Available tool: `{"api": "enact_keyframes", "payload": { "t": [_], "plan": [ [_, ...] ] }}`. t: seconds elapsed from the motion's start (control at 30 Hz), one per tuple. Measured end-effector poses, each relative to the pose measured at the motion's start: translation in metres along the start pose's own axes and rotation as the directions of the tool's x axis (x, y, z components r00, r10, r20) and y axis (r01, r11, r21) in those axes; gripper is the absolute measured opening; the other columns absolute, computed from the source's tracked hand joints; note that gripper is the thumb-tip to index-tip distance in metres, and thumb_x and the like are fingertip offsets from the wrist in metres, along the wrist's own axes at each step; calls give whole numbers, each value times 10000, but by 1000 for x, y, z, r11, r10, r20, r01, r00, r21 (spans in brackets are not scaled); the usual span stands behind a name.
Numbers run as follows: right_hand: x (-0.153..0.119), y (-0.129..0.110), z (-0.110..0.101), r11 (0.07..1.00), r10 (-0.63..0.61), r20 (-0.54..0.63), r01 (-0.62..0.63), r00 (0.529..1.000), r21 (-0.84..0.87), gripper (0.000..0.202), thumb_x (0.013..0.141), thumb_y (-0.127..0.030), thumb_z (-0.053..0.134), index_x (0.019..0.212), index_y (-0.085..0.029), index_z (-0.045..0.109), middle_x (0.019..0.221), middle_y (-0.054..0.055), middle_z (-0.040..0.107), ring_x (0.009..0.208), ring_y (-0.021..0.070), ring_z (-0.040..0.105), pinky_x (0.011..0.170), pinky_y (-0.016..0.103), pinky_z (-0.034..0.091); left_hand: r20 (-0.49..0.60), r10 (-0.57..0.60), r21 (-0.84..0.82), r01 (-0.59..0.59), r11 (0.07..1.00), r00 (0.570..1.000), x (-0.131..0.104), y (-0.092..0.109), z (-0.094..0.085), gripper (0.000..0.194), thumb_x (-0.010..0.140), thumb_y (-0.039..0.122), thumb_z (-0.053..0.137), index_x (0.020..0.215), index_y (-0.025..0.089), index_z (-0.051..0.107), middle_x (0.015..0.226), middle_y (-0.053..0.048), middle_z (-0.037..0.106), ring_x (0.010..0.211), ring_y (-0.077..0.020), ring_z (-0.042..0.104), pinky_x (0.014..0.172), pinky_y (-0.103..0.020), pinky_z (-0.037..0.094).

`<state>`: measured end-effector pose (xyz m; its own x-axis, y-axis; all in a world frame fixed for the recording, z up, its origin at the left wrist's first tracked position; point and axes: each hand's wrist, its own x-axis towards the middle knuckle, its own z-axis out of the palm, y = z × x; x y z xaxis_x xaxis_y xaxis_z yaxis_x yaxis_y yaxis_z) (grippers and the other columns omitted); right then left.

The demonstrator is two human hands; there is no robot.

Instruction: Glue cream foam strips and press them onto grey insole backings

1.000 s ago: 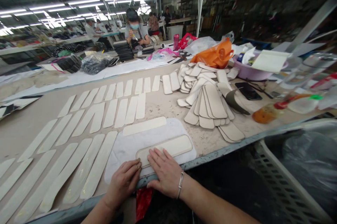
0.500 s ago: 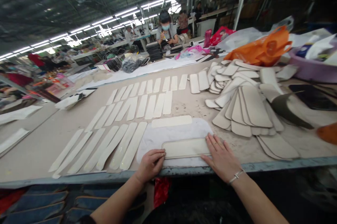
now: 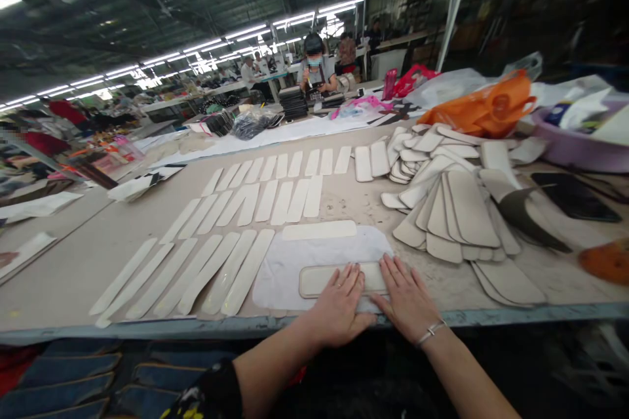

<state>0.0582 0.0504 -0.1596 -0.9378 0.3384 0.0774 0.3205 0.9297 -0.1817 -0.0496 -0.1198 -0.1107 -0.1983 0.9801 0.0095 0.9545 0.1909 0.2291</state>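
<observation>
Head view, near to far. Left hand (image 3: 344,307) and right hand (image 3: 410,298) both lie open and flat on a rimmed cream panel (image 3: 317,281), fingers pointing up the frame; neither grips. Panel: lower centre, just beyond the palms, long axis left to right, roughly parallel to the near edge of the desk (image 3: 236,328). Left hand covers its middle, right hand its right end; left end is exposed. White sheet (image 3: 275,255) beneath. Beyond: a loose cream strip (image 3: 319,230), similarly aligned. Farther, right of centre: overlapping pale pieces (image 3: 472,202).

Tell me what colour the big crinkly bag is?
The bag is orange, clearest in the head view.
</observation>
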Motion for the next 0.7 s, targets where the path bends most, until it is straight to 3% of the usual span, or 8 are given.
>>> {"api": "enact_keyframes", "payload": {
  "t": [0.17, 0.3, 0.43, 0.6, 0.7],
  "plan": [
    [1, -1, -1, 1000, 7, 2, -7, 1000, 14, 780, 818, -645, 228, 1401, -127, 198, 1483, 75, 189, 1368, 269, 132, 1099, 498, 150, 82, -62, 136, 50, 989, 995, -28, -46, -5, 714, 886, 529, 328, 1423, 101, 132, 1484, -151, 94, 1371, -258, 27, 1108, -448, 126],
    [3, 1, -3, 999, 15, 11, -15, 1000, 38, 781, 817, -645, 239, 1402, -130, 197, 1483, 80, 193, 1369, 272, 128, 1102, 498, 140, 86, -102, 224, 80, 971, 991, -49, -75, -12, 684, 899, 478, 326, 1428, 110, 97, 1485, -147, 91, 1371, -259, 50, 1099, -461, 138],
    [1, -9, -12, 998, 37, 22, -38, 999, 53, 784, 821, -634, 257, 1403, -112, 190, 1488, 100, 164, 1372, 287, 98, 1098, 529, 113, 61, -75, 261, 57, 964, 995, -51, -79, -9, 702, 892, 498, 326, 1427, 103, 103, 1480, -155, 117, 1367, -275, 84, 1091, -468, 163],
    [-5, -41, -20, 964, -177, 25, 168, 984, 204, 824, 794, -666, 301, 1419, -161, 119, 1505, 67, 65, 1382, 250, 17, 1119, 496, 48, -1, -22, 335, 21, 942, 1000, -50, -83, 3, 725, 890, 492, 337, 1431, 109, 45, 1476, -156, 133, 1357, -286, 142, 1070, -466, 214],
    [-5, -46, -26, 929, -222, 95, 181, 970, 323, 835, 786, -678, 308, 1411, -142, 173, 1499, 91, 104, 1381, 241, 49, 1128, 456, 58, -63, 26, 390, 1, 921, 998, -50, -88, 8, 736, 884, 483, 356, 1432, 123, 22, 1471, -141, 174, 1346, -279, 192, 1060, -444, 242]
  ]
}}
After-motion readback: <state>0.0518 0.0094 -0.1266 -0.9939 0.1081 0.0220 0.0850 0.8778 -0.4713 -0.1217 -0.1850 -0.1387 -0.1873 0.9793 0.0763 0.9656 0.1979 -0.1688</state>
